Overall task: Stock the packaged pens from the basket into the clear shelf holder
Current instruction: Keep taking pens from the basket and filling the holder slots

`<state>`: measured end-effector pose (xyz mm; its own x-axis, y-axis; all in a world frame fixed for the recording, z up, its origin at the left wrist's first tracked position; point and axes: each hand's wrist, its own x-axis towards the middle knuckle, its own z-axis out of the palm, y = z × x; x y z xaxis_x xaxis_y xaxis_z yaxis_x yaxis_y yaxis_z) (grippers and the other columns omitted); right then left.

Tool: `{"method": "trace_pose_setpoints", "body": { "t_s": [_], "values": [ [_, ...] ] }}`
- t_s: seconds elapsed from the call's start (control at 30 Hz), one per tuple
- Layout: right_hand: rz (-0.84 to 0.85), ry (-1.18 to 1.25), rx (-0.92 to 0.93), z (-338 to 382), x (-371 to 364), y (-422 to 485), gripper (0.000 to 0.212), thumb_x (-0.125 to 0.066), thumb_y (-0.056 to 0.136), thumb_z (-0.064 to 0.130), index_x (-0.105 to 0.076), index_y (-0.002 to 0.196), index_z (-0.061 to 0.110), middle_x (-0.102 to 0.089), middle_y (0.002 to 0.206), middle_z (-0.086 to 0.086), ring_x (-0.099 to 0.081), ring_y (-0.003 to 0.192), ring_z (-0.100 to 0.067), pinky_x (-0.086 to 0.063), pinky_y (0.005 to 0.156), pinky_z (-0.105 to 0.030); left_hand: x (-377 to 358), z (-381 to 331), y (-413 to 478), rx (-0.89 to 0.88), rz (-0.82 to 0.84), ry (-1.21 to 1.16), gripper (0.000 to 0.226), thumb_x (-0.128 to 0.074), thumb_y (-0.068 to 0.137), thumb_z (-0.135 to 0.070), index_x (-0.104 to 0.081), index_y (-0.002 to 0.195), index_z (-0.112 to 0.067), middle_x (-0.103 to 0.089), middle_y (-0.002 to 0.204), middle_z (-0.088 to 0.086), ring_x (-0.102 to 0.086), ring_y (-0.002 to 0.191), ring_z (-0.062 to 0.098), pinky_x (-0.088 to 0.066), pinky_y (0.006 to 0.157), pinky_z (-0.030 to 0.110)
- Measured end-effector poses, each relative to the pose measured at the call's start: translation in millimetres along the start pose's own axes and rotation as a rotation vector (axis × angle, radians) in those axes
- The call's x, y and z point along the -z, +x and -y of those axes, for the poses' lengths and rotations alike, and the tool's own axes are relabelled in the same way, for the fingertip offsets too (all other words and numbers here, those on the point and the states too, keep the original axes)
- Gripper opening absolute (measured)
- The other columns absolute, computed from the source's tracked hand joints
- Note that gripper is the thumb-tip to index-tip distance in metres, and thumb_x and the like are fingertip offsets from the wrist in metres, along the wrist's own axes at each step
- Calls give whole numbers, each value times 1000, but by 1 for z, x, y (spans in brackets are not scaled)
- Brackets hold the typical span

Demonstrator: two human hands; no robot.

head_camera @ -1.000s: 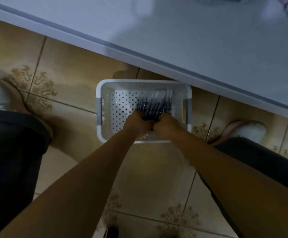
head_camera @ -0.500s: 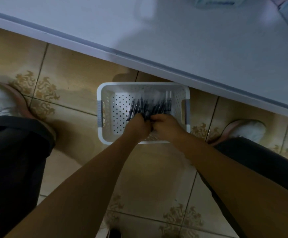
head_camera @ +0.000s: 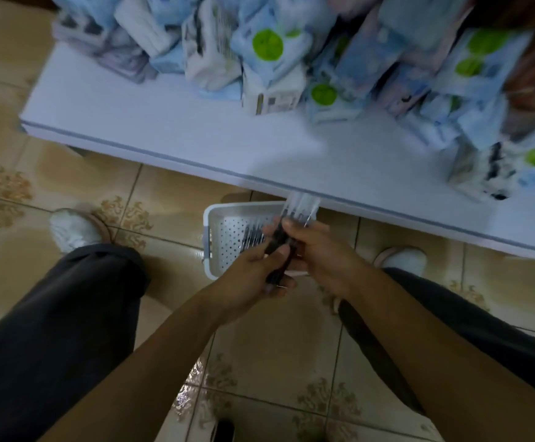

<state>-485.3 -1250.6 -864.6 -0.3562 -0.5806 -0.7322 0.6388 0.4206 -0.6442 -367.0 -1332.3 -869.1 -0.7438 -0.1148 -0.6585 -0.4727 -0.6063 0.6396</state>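
Both hands meet above the white perforated basket point(head_camera: 209, 231) and share one bundle of packaged pens point(head_camera: 281, 238). The left hand point(head_camera: 253, 277) has its fingers curled round the near, dark end of the bundle, with the thumb lying across the top. The right hand point(head_camera: 322, 250) closes on the same bundle from the other side, its fingers wrapped over the pens just beyond the left hand's fingertips. The bundle points away from the hands, and its clear wrapped ends point(head_camera: 301, 202) stick out past the right hand's knuckles toward the edge of the white shelf point(head_camera: 180, 138); motion blur softens them.

The basket stands on the tiled floor point(head_camera: 275, 339) directly under and ahead of the hands, its far rim tucked under the shelf edge. A few more dark pens point(head_camera: 249, 236) seem to lie inside it, just beyond the left hand, though the blur leaves their number unclear.

Farther ahead of the hands, blurred blue-and-white packets with green round marks point(head_camera: 267, 44) crowd the back of the shelf. Dark trouser legs flank the forearms, with a pale shoe point(head_camera: 74, 231) out to the left of the left hand and another point(head_camera: 403, 260) just right of the right hand
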Motion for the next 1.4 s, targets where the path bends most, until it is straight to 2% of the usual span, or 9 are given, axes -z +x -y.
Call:
{"method": "trace_pose_setpoints", "body": {
  "t_s": [0.13,0.2,0.3,0.4,0.57,0.73,0.9,1.1,1.4],
  "values": [
    [77,-20,117,55,-16,-65,22,-48,98,14,-62,114,9,-71,109,-10,-68,79,-23,-53,64,-34,-34,-49,-49,-112,0,28,21,-46,99,-19,-62,110,-13,-71,92,0,-65,74,10,-54,71,26],
    [74,-63,203,82,-21,-100,22,-49,98,14,-62,114,8,-71,107,-13,-59,63,-23,-43,50,-29,-54,-76,-74,-191,23,156,17,-46,99,-18,-61,103,-10,-68,81,-4,-60,66,8,-52,63,24],
    [91,-136,341,120,-24,-152,23,-53,96,11,-61,115,1,-65,95,-30,-50,49,-18,-44,51,-30,-86,-114,-111,-316,33,276,18,-42,100,-13,-53,90,-4,-60,59,-8,-48,51,6,-41,49,18],
    [181,-253,502,152,-21,-193,24,-55,94,6,-57,110,-11,-55,67,-21,-52,53,-25,-51,59,-35,-113,-142,-140,-454,30,288,17,-43,97,-19,-50,90,-5,-61,64,-6,-47,50,8,-37,45,20],
    [207,-221,719,186,-13,-245,14,-55,93,2,-56,97,-11,-53,65,-22,-56,58,-33,-54,74,-52,-147,-169,-168,-645,48,272,18,-50,93,-28,-54,97,-11,-65,77,-1,-50,57,11,-36,44,22],
    [93,-132,849,206,-4,-273,20,-60,92,11,-59,97,-9,-52,72,-33,-51,65,-31,-48,68,-43,-183,-191,-181,-815,27,273,11,-56,92,-20,-57,99,-12,-67,83,-3,-53,66,6,-39,49,20],
    [-22,-66,956,234,3,-293,7,-61,91,12,-63,96,8,-69,82,-5,-60,71,-20,-54,73,-36,-216,-217,-187,-876,28,132,22,-58,91,-22,-59,112,-15,-65,79,-5,-57,64,9,-39,46,21],
    [-41,-46,1087,268,14,-312,16,-59,91,6,-66,106,9,-74,96,-9,-70,89,-21,-57,79,-31,-245,-254,-182,-889,25,95,27,-61,79,-29,-65,105,-24,-45,72,7,-40,56,12,-29,44,20],
    [-293,-2,1233,342,47,-319,22,-54,95,9,-63,110,23,-70,95,4,-67,88,-6,-56,74,-21,-286,-336,-154,-1098,-231,465,17,-40,101,-24,-53,110,-19,-69,79,-1,-52,48,9,-41,47,21]
  ]
}}
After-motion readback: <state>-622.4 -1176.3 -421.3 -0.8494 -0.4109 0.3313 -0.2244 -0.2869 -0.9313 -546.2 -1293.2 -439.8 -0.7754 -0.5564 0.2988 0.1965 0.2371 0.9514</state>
